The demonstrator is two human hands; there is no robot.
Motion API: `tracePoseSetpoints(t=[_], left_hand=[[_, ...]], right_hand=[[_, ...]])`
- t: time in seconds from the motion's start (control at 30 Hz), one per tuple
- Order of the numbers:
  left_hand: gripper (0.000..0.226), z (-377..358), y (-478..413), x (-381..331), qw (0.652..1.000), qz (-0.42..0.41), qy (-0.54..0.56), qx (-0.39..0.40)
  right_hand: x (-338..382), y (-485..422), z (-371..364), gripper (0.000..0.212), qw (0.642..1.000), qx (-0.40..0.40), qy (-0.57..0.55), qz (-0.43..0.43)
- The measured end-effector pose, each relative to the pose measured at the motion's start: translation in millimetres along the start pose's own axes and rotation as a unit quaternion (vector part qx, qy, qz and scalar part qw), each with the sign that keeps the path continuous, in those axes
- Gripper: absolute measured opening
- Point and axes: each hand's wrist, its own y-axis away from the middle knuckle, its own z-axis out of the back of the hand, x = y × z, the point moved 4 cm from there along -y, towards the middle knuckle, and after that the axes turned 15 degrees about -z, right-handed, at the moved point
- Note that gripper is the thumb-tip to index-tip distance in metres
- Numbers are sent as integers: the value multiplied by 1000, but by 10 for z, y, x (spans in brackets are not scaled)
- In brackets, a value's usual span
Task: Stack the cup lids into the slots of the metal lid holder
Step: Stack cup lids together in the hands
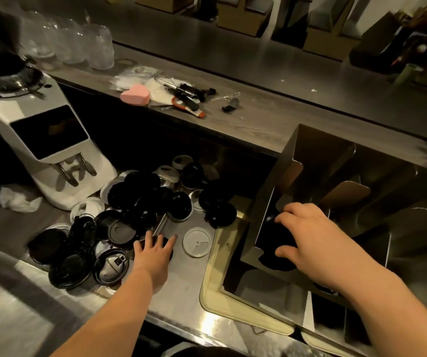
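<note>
- R hand (310,235) was down inside the folded dark brushed-metal lid holder (307,143), fingers curled over and thumb hooked under a clump of black round plastic lids (275,239). Too dark to count them.
- That clump sat low in the holder's near-left slot, between the slot's upright walls.
- Holder looks: bronze-grey sheet metal w/ a tall back wall. Several upright divider plates w/ rounded corners made side-by-side slots. Other slots were too dark to see what was in them.
- Holder stood on a pale yellowish rounded-corner tray (211,284), at the R side of the stainless steel counter (181,275).
- L hand (153,249) was palm down, fingers straight and spread. Its fingertips were over a single black flat lid (163,240) on the counter. Couldn't tell if it touched or hovered.
- A translucent round flat lid (197,242) lay alone just R of L hand, flat on the counter, between that hand and the tray.
- A loose pile of glossy black round lids (140,199) spread over the counter L of the holder, overlapping, some tilted. A few white round lids (167,173) were mixed in at the back.
- A white coffee grinder (50,140) stood behind the pile, w/ a crumpled white tissue (18,198) by its base.
- On the raised ledge behind were a pink heart-shaped sponge (134,94) and clear plastic cups (78,45).
</note>
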Motion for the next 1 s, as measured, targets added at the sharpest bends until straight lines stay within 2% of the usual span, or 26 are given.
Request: tracePoseSetpoints(t=[0.17, 0.3, 0.4, 0.47, 0.5, 0.53, 0.6, 0.63, 0.7, 0.77, 0.83, 0.87, 0.9, 1.0], left_hand=[[101, -58, -174, 164, 998, -32, -60, 20], [91, -50, -282, 297, 997, -45, -65, -7], [87, 112, -269, 250, 992, -90, -3, -91], [86, 342, -173, 118, 966, -123, 121, -193], [83, 505, -76, 43, 930, -126, 237, -252], [79, 689, 61, -41, 869, -118, 377, -296], [75, 1075, 427, -273, 720, -105, 610, -314], [74, 1263, 602, -402, 643, -121, 691, -306], [82, 1576, 901, -641, 506, -197, 802, -250], [79, 1795, 1133, -909, 371, -299, 867, -145], [68, 1903, 1273, -1160, 267, -367, 891, -32], [65, 1933, 1312, -1252, 227, -382, 896, 22], [64, 1954, 1337, -1307, 203, -380, 901, 54], [68, 2005, 1375, -1418, 194, -353, 913, 70]], right_hand=[[-49, 127, 117, 44, 996, -68, -60, 23], [-120, 196, 126, 33, 989, -98, -107, 15], [-175, 257, 120, 26, 982, -125, -142, 6], [-204, 298, 140, 21, 971, -162, -176, -5], [-206, 320, 154, 20, 964, -180, -197, -8], [-194, 344, 167, 20, 957, -193, -218, -6], [-132, 401, 201, 22, 945, -202, -256, 17], [-78, 432, 220, 26, 942, -190, -276, 34], [63, 479, 239, 42, 937, -125, -318, 68], [203, 515, 239, 68, 929, -45, -354, 101], [304, 555, 278, 86, 917, -20, -377, 132], [325, 569, 311, 91, 913, -30, -381, 143], [325, 582, 341, 93, 911, -43, -383, 149], [277, 614, 371, 92, 910, -45, -388, 139]])
